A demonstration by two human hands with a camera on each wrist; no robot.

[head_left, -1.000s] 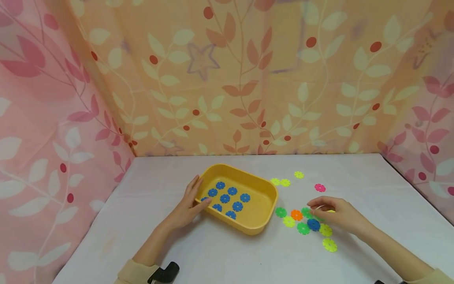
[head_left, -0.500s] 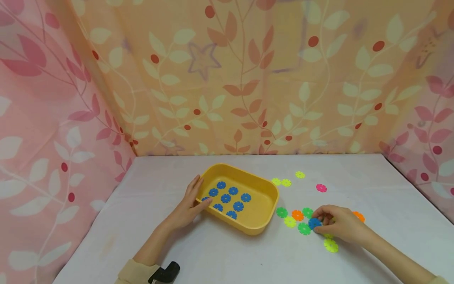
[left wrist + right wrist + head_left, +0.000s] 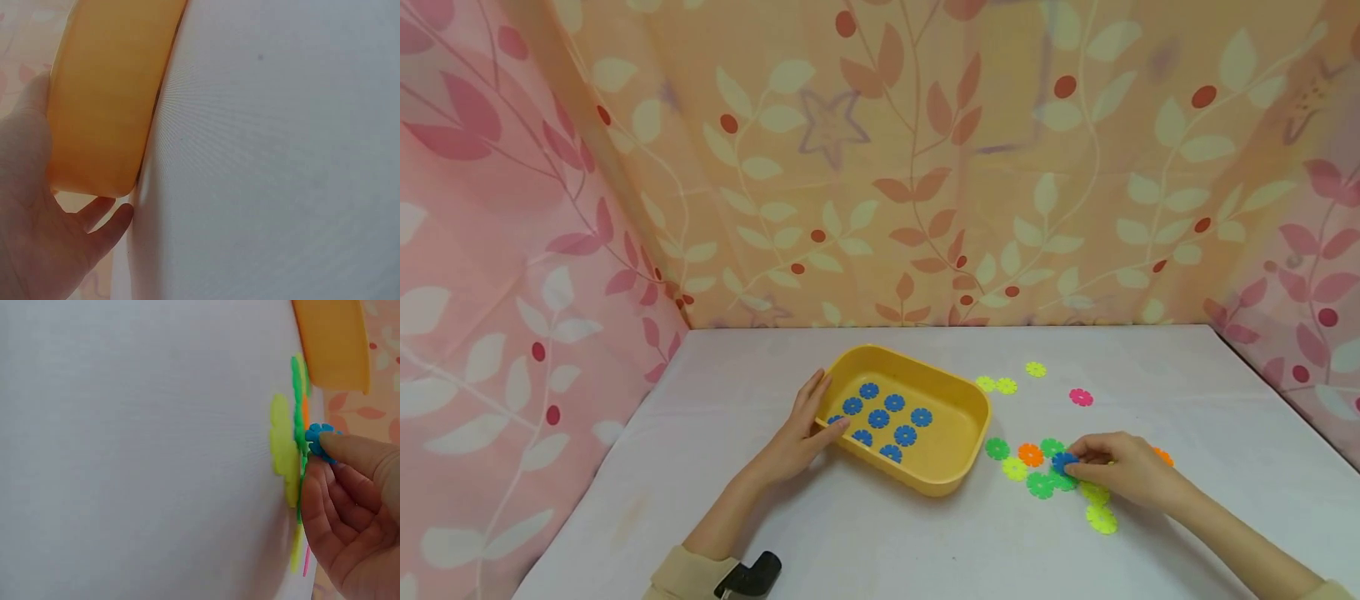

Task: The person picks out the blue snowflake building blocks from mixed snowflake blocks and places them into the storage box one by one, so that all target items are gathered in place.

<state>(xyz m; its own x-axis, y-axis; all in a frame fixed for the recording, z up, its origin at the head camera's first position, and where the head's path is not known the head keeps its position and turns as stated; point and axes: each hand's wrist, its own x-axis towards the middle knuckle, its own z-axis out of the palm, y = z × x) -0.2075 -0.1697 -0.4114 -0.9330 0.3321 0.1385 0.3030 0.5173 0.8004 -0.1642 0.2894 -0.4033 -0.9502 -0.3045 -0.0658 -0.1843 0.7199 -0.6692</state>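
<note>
My left hand (image 3: 797,433) holds the left end of a yellow plastic tray (image 3: 951,483), thumb over the near rim and fingers along the outer wall. In the left wrist view the tray's side (image 3: 112,100) fills the palm's reach. Blue notched snowflake discs (image 3: 878,418) lie flat in the tray, toward its left half. My right hand (image 3: 1123,467) pinches one blue snowflake disc (image 3: 1063,463) between thumb and fingers, just above the other discs. In the right wrist view that blue disc (image 3: 320,439) stands tilted under the thumb tip.
Right of the tray lie green discs (image 3: 1041,485), an orange disc (image 3: 1031,454) and yellow discs (image 3: 1102,520). Farther back are a pink disc (image 3: 1081,397) and more yellow discs (image 3: 1036,369). Another orange disc (image 3: 1163,456) shows behind the right hand. Patterned curtains (image 3: 925,167) surround the white table (image 3: 760,358).
My right hand came down to the blue disc, pinched it and lifted it slightly, uncovering a green disc beneath. The left hand and tray stayed in place.
</note>
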